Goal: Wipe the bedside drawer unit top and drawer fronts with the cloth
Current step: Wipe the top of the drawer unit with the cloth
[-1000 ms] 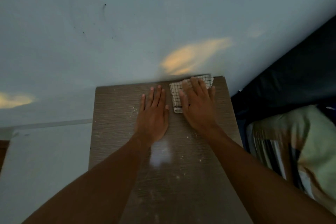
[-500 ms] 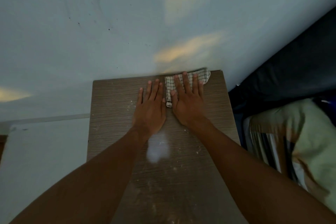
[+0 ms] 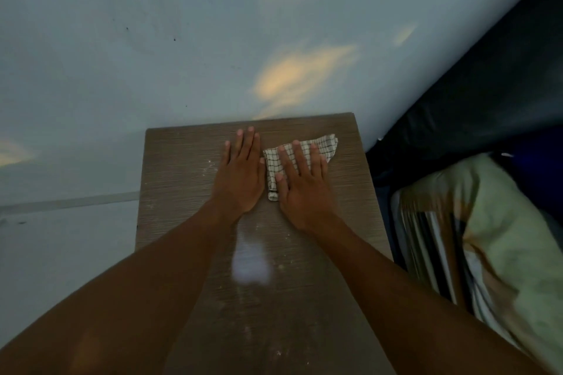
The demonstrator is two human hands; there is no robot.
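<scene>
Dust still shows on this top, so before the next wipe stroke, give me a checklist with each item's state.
1. Cloth flat under right hand: ok.
2. Left hand clear of the cloth's path: not ok, it lies flat right beside it.
3. Drawer unit top free of objects: ok.
4. Pale specks near the front gone: not ok.
5. Drawer fronts wiped: cannot tell, out of view.

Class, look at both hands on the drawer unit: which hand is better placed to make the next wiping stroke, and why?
The right hand: it lies flat on the checked cloth. The left hand rests bare on the wooden top beside it.
</scene>
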